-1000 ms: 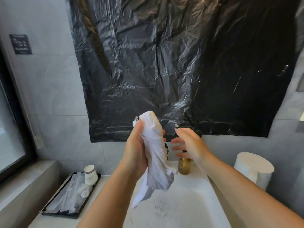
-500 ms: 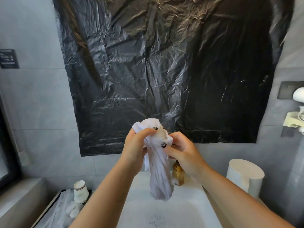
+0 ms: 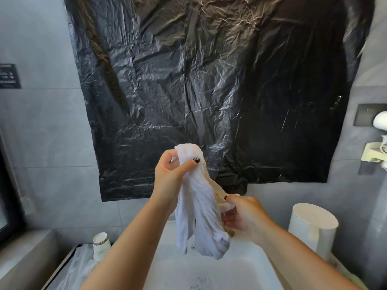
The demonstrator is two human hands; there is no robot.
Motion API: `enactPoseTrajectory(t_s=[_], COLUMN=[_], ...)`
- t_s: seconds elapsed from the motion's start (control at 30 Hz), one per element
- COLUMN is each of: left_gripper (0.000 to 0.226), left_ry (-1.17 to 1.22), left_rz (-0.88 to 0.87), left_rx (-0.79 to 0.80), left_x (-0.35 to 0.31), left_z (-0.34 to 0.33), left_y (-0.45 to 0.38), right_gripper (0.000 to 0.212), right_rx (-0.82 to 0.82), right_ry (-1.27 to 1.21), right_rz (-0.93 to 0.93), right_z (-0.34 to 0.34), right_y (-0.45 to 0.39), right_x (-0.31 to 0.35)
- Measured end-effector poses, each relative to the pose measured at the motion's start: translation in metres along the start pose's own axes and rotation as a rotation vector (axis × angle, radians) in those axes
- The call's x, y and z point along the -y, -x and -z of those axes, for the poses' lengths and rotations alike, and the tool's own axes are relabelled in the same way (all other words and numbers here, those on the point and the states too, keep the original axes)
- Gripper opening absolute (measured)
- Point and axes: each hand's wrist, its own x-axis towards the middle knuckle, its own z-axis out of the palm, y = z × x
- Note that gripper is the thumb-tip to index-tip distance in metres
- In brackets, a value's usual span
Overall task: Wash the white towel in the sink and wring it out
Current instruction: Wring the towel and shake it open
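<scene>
While the white towel (image 3: 201,208) hangs bunched and ropy above the sink (image 3: 211,275), the scene reads from the left as follows. A dark sign (image 3: 9,75) sits on the grey tiled wall, and lower down a paper cup (image 3: 101,245) stands on a tray with wrapped sachets on the counter (image 3: 27,266). Behind everything a crinkled black plastic sheet (image 3: 209,84) covers the wall.

Next comes the left hand (image 3: 171,174), raised and clenched on the towel's top end, thumb pressed across the cloth with the fingers curled behind it. From that grip the towel drops in twisted folds, its lower end dangling free just over the basin and touching nothing below. The right hand (image 3: 243,216) sits lower and to the side, pinching a fold or edge of the towel between thumb and fingers. A brownish stain seems to show on the cloth near that pinch, though it is hard to be sure.

Farther right a white cylindrical container (image 3: 312,227) stands beside the sink, and a white wall fixture (image 3: 379,143) hangs at the frame's edge.

As a judgement, the cloth looks wet and already washed, with dark flecks lying in the basin. Wringing appears to be under way or being set up: the hands grip at two heights, but a firm full twist looks yet to be done.
</scene>
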Motion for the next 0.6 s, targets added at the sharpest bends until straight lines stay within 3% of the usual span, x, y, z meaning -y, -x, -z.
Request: enactPoseTrajectory(t_s=[0.2,0.23,0.3,0.37,0.43,0.47,0.53,0.6], left_gripper=[0.021,0.017,0.016,0.022,0.026,0.028,0.04,0.048], left_ry=[0.021,0.045,0.124,0.176,0.169,0.175,0.197,0.148], left_rz=[-0.045,-0.036,-0.009,-0.015,-0.027,-0.019,0.01,0.012], left_rx=[-0.017,-0.007,0.02,0.053,0.087,0.125,0.219,0.284], left_x=[-0.006,-0.007,-0.012,-0.017,-0.021,-0.024,-0.026,-0.028], left_z=[0.0,-0.001,-0.003,-0.005,-0.005,-0.005,-0.003,0.003], left_y=[-0.002,-0.002,-0.003,-0.004,-0.007,-0.008,-0.011,-0.014], right_gripper=[0.012,0.008,0.013,0.028,0.029,0.033,0.047,0.045], right_rx=[0.012,0.039,0.033,0.02,0.152,0.201,0.162,0.041], right_ry=[0.464,0.623,0.819,0.634,0.283,0.221,0.356,0.5], right_rz=[-0.138,-0.113,0.126,0.424,0.532,0.559,0.683,0.768], right_z=[0.018,0.017,0.01,-0.004,-0.021,-0.028,-0.038,-0.045], right_y=[-0.009,-0.01,-0.011,0.0,0.017,0.023,0.025,0.019], right_x=[-0.006,-0.003,0.007,0.027,0.053,0.064,0.077,0.085])
